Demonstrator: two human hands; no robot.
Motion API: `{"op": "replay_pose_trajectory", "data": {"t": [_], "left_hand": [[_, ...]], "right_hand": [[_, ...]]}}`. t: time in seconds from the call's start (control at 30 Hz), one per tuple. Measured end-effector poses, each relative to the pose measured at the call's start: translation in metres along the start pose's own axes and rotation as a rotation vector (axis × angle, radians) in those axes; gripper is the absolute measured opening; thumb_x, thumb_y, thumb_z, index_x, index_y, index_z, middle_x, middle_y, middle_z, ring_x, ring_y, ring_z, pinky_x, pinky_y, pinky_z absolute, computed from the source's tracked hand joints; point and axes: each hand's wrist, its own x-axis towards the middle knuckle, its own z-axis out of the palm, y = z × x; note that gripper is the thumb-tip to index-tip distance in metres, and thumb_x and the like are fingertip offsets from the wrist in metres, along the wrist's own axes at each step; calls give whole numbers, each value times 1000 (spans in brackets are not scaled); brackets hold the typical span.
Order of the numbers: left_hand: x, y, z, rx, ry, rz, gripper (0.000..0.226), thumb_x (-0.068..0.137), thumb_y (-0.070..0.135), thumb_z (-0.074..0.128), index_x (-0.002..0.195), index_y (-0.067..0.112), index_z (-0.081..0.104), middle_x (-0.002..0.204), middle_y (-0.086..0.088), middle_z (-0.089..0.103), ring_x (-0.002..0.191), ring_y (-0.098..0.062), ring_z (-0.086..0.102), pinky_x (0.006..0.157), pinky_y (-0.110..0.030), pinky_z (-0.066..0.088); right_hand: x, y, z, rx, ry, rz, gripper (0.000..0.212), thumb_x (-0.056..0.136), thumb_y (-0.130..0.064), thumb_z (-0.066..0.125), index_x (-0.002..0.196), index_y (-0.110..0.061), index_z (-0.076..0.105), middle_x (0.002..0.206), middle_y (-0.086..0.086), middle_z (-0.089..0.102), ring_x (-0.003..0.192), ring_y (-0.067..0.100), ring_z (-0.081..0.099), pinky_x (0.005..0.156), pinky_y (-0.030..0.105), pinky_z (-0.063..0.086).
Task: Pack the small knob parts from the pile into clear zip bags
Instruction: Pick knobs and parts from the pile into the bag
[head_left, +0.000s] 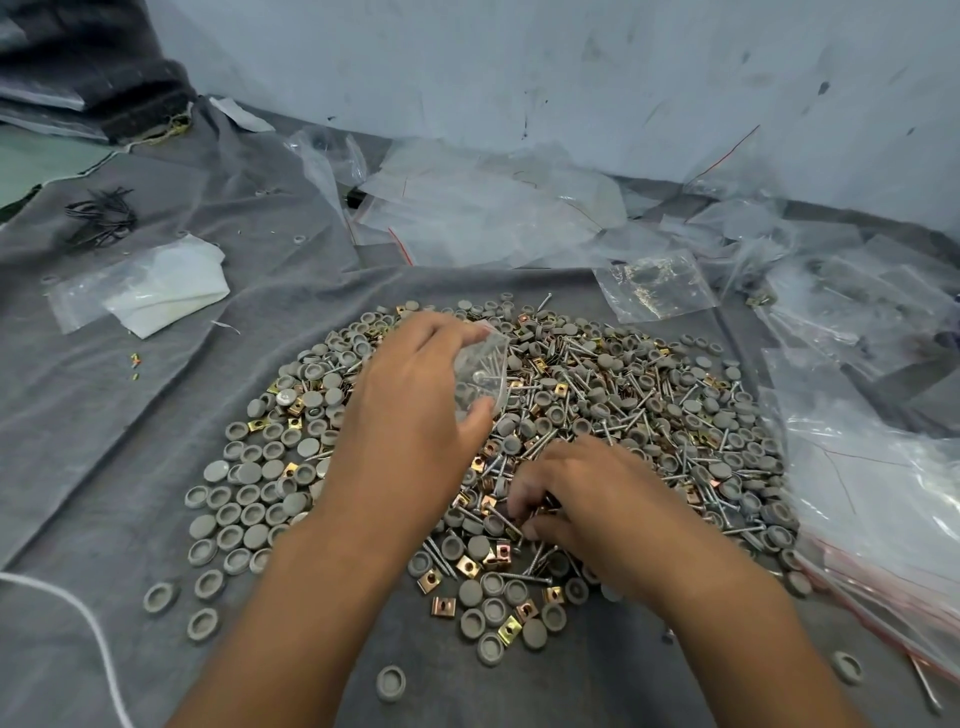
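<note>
My left hand (410, 415) pinches a small clear zip bag (483, 374) above the heap of grey round knob caps, screws and brass clips (597, 410). My right hand (582, 499) fingers curl, picking pieces; I should gather one full set before lifting.

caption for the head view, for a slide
Left hand holds a clear bag; right hand picks from the parts pile.

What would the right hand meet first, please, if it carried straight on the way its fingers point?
The right hand points left and down into the pile; it would likely meet screws and brass clips at its fingertips first, though depth is unclear.
</note>
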Motion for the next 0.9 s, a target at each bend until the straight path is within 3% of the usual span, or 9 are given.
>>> {"op": "replay_pose_trajectory", "data": {"t": [0.07,0.17,0.3,0.47,0.77,0.9], "left_hand": [[0,1,1,-3,-1,7,54,81,20,78,131,23,60,118,15,51,95,-2,45,93,-18,35],[0,1,1,-9,-7,7,54,80,21,77,132,24,59,115,19,46,95,-2,45,94,-20,37],[0,0,1,0,-6,3,55,81,24,76,133,26,58,115,22,44,95,1,44,92,-17,33],[0,0,1,-2,2,9,54,80,22,77,131,25,60,113,21,44,91,3,39,91,-14,30],[0,0,1,0,1,10,54,81,22,77,132,26,59,113,21,44,94,2,40,92,-16,32],[0,-1,1,-11,-11,12,56,80,22,79,132,27,58,115,20,46,95,-1,43,94,-19,37]], "right_hand": [[0,1,1,17,1,0,13,93,-40,69,96,-44,57,100,-23,56,97,3,45,87,29,40],[0,5,-2,196,11,69,12,93,-38,70,90,-39,58,90,-23,58,86,-5,54,70,14,39],[-2,11,-12,401,55,125,21,98,-33,64,102,-50,52,94,-24,62,74,-11,64,56,15,47],[-2,12,-7,161,48,100,12,100,-36,56,106,-46,54,99,-24,51,93,-7,49,85,24,46],[-2,9,0,112,82,108,13,93,-36,71,93,-40,60,91,-23,59,83,-4,56,77,26,53],[2,6,-8,480,264,93,14,91,-32,72,91,-45,66,93,-31,66,84,-10,64,70,10,51]]}}
